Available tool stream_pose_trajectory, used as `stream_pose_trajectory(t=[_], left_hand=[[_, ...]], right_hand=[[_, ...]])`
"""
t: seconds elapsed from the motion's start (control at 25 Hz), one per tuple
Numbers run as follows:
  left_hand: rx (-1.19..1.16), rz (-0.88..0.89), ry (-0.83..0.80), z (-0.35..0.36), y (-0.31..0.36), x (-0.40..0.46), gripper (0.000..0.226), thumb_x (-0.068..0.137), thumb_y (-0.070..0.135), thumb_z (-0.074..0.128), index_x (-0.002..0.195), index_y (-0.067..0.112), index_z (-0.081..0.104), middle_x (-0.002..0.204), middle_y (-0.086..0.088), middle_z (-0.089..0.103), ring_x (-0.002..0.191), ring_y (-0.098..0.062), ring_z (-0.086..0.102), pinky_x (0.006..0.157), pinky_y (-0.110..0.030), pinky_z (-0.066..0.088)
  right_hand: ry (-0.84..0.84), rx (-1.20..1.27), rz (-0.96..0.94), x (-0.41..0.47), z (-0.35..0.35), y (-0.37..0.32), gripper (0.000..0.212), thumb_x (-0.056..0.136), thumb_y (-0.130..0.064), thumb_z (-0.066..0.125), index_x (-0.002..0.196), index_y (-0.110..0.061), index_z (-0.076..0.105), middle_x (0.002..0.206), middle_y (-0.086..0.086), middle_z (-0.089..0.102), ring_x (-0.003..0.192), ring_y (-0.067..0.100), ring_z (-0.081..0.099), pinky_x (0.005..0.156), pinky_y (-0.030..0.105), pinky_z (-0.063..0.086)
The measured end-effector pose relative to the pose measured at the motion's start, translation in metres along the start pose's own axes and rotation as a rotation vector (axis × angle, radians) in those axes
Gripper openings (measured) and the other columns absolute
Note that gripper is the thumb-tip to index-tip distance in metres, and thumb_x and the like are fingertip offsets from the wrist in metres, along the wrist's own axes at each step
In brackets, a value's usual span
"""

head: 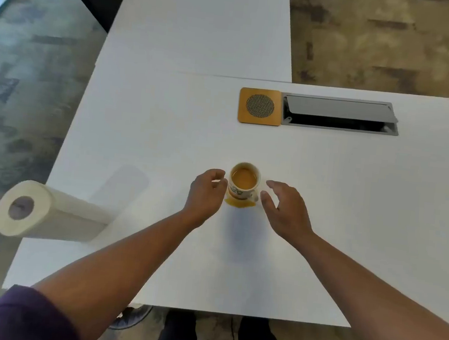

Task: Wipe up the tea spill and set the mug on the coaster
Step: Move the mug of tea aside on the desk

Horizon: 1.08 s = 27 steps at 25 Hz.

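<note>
A white mug [244, 181] with printed lettering stands upright on the white table [166, 136], full of amber tea. A small yellow-brown tea puddle [239, 202] spreads under its near side. My left hand [207, 192] hovers just left of the mug with fingers loosely curled, holding nothing. My right hand [283, 205] hovers just right of it, fingers relaxed and spread. Neither hand clearly touches the mug. A square wooden coaster [260, 106] with a round mesh centre lies farther back on the table.
A paper towel roll [46, 211] lies on its side at the table's left edge. An open metal cable hatch [339, 115] sits right beside the coaster. A second white table [201, 25] joins at the back. Carpet surrounds both.
</note>
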<state>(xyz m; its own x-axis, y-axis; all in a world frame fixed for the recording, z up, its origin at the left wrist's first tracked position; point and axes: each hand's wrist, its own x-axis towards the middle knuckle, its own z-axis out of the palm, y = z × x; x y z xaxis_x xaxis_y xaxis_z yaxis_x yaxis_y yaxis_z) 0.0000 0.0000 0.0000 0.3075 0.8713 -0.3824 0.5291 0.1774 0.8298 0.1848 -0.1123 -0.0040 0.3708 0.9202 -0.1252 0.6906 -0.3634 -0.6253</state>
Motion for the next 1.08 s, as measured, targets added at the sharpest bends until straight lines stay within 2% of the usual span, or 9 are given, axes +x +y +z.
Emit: stream_pose_trajectory(t=[0.08, 0.16, 0.2, 0.28, 0.4, 0.64, 0.76, 0.92, 1.08], left_hand=[[-0.094, -0.1, 0.038, 0.005, -0.004, 0.006, 0.029, 0.101, 0.026, 0.06, 0.128, 0.017, 0.066, 0.126, 0.003, 0.067, 0.11, -0.013, 0.064, 0.08, -0.02, 0.05], [-0.16, -0.153, 0.056, 0.01, -0.01, 0.009, 0.025, 0.1, 0.027, 0.062, 0.123, 0.019, 0.067, 0.121, 0.004, 0.069, 0.109, -0.016, 0.066, 0.085, -0.025, 0.052], [-0.179, -0.157, 0.055, 0.014, -0.011, 0.011, 0.024, 0.1, 0.028, 0.063, 0.122, 0.021, 0.067, 0.118, 0.005, 0.069, 0.108, -0.015, 0.066, 0.084, -0.024, 0.052], [-0.197, -0.149, 0.054, 0.019, -0.011, 0.014, 0.025, 0.099, 0.029, 0.065, 0.123, 0.023, 0.067, 0.114, 0.011, 0.068, 0.103, -0.005, 0.065, 0.076, -0.017, 0.048], [-0.202, -0.132, 0.052, 0.022, -0.01, 0.016, 0.022, 0.098, 0.029, 0.068, 0.12, 0.028, 0.068, 0.105, 0.022, 0.066, 0.095, 0.007, 0.062, 0.07, -0.01, 0.044], [-0.215, -0.132, 0.06, 0.024, -0.008, 0.021, 0.019, 0.093, 0.023, 0.075, 0.11, 0.029, 0.072, 0.105, 0.019, 0.071, 0.098, -0.001, 0.068, 0.073, -0.017, 0.048], [-0.209, -0.145, 0.076, 0.025, -0.007, 0.024, 0.021, 0.09, 0.021, 0.077, 0.111, 0.024, 0.072, 0.107, 0.015, 0.072, 0.096, 0.001, 0.067, 0.07, -0.016, 0.047], [-0.208, -0.155, 0.073, 0.026, -0.006, 0.026, 0.026, 0.09, 0.019, 0.077, 0.115, 0.021, 0.072, 0.111, 0.01, 0.072, 0.096, 0.001, 0.066, 0.072, -0.016, 0.048], [-0.221, -0.162, 0.047, 0.027, -0.007, 0.03, 0.031, 0.092, 0.018, 0.075, 0.122, 0.023, 0.07, 0.118, 0.009, 0.071, 0.103, -0.004, 0.068, 0.078, -0.023, 0.051]], right_hand=[[-0.026, 0.148, 0.125, 0.004, 0.008, 0.002, 0.039, 0.1, -0.042, 0.054, 0.129, -0.018, 0.063, 0.13, -0.001, 0.066, 0.113, 0.015, 0.062, 0.094, 0.034, 0.048], [-0.062, 0.277, 0.207, 0.004, 0.016, 0.004, 0.019, 0.097, -0.04, 0.058, 0.11, -0.03, 0.069, 0.107, -0.014, 0.072, 0.088, -0.001, 0.064, 0.077, 0.025, 0.048], [-0.075, 0.339, 0.235, 0.007, 0.021, 0.008, 0.009, 0.096, -0.039, 0.06, 0.099, -0.037, 0.069, 0.094, -0.02, 0.072, 0.079, -0.005, 0.062, 0.07, 0.021, 0.045], [-0.101, 0.423, 0.289, 0.01, 0.027, 0.011, 0.008, 0.095, -0.04, 0.064, 0.089, -0.04, 0.069, 0.083, -0.027, 0.07, 0.073, -0.008, 0.061, 0.064, 0.016, 0.042], [-0.136, 0.491, 0.334, 0.013, 0.033, 0.012, 0.016, 0.093, -0.043, 0.067, 0.101, -0.03, 0.073, 0.092, -0.017, 0.073, 0.077, -0.004, 0.063, 0.068, 0.017, 0.044], [-0.149, 0.554, 0.395, 0.019, 0.039, 0.012, 0.022, 0.095, -0.036, 0.067, 0.108, -0.02, 0.074, 0.101, -0.004, 0.074, 0.088, 0.011, 0.065, 0.075, 0.025, 0.049], [-0.153, 0.571, 0.405, 0.021, 0.042, 0.013, 0.02, 0.096, -0.033, 0.066, 0.107, -0.019, 0.074, 0.096, -0.005, 0.072, 0.091, 0.012, 0.065, 0.079, 0.027, 0.051], [-0.174, 0.587, 0.412, 0.022, 0.045, 0.015, 0.015, 0.098, -0.032, 0.063, 0.102, -0.022, 0.074, 0.09, -0.006, 0.071, 0.086, 0.01, 0.065, 0.076, 0.026, 0.05], [-0.202, 0.637, 0.421, 0.023, 0.048, 0.017, 0.014, 0.1, -0.029, 0.06, 0.099, -0.024, 0.074, 0.09, -0.001, 0.073, 0.088, 0.012, 0.067, 0.087, 0.033, 0.055]])
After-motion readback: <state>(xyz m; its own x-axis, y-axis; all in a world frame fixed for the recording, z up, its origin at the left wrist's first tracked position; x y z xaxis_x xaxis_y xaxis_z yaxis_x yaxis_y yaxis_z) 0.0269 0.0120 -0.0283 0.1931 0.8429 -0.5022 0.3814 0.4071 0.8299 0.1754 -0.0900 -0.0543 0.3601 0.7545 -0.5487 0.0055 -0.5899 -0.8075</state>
